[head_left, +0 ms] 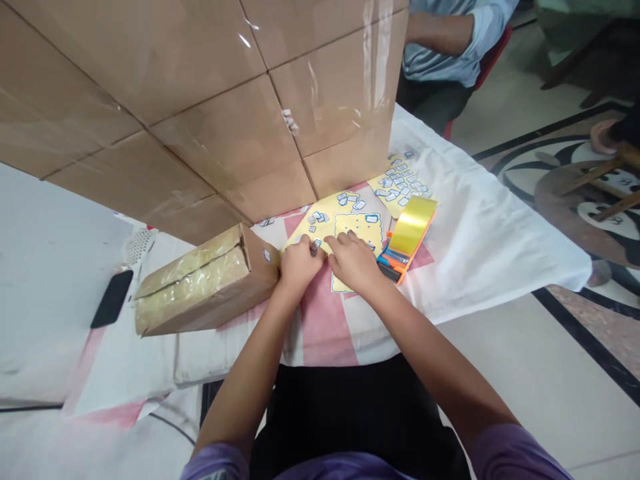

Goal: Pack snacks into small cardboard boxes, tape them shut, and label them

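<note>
My left hand is closed in a pinch near the right end of a taped brown box. A small grey-and-white piece shows at its fingertips. Close beside it, my right hand has its fingers bent together over a yellow sheet with blue outlines; what they hold, if anything, is hidden. Another yellow sheet with small white labels lies behind both hands. Just right of my right hand sits an orange tape dispenser with a roll of yellow tape.
A tall stack of brown cartons stands at the back of the table. Another label-covered yellow sheet lies behind the dispenser. A black phone rests at left. Across the white cloth, a person sits at back right.
</note>
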`<state>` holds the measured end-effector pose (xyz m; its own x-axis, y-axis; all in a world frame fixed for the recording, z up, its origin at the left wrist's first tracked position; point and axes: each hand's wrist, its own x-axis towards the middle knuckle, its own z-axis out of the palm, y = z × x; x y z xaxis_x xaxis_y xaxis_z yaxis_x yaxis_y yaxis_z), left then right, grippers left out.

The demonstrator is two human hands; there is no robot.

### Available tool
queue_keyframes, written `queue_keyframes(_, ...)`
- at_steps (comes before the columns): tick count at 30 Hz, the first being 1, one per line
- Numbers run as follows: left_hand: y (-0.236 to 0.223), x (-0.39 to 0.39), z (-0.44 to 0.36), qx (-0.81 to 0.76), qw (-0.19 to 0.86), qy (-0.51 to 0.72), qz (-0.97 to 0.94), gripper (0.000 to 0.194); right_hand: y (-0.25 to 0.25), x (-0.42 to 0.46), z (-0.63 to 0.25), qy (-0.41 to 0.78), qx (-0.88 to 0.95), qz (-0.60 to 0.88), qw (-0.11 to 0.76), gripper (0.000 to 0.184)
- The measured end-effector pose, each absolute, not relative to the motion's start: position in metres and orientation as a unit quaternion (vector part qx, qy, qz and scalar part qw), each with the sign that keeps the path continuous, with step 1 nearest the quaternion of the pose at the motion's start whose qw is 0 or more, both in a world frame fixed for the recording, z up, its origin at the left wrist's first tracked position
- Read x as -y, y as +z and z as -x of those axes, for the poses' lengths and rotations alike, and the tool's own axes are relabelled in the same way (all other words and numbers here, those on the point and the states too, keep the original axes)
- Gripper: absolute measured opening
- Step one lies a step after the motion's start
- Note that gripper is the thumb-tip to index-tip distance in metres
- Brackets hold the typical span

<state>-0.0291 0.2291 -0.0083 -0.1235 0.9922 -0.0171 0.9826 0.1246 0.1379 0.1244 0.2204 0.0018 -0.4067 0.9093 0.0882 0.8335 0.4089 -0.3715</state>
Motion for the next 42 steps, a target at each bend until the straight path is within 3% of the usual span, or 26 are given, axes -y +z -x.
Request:
queue_keyframes(20, 0.003, -0.235, 0.027, -0.751, 0.051, 0.006, -0.658, 0.023, -0.010, -0.218, -0.119, 0.115, 0.836, 0.518, 0.138, 0.034)
queue_keyframes(25, 0.004, -0.270, 0.019, -0.716, 0.031, 0.095, -0.691, 0.032, -0.010, -0.219, -0.119, 0.110, 0.838, 0.518, 0.132, 0.030)
queue_keyframes(30, -0.005, -0.304, 0.020, -0.710, 0.038, 0.125, -0.692, 0.025, -0.008, -0.221, -0.122, 0.127, 0.832, 0.519, 0.146, 0.032)
queue_keyframes(37, -0.008, -0.301, 0.025, -0.725, 0.045, 0.241, -0.644, 0.030, -0.007, -0.222, -0.124, 0.141, 0.823, 0.528, 0.156, 0.030)
queue_keyframes(42, -0.009, -0.291, 0.018, -0.677, 0.127, 0.372, -0.622, 0.029, -0.007, -0.223, -0.125, 0.159, 0.803, 0.538, 0.200, 0.027)
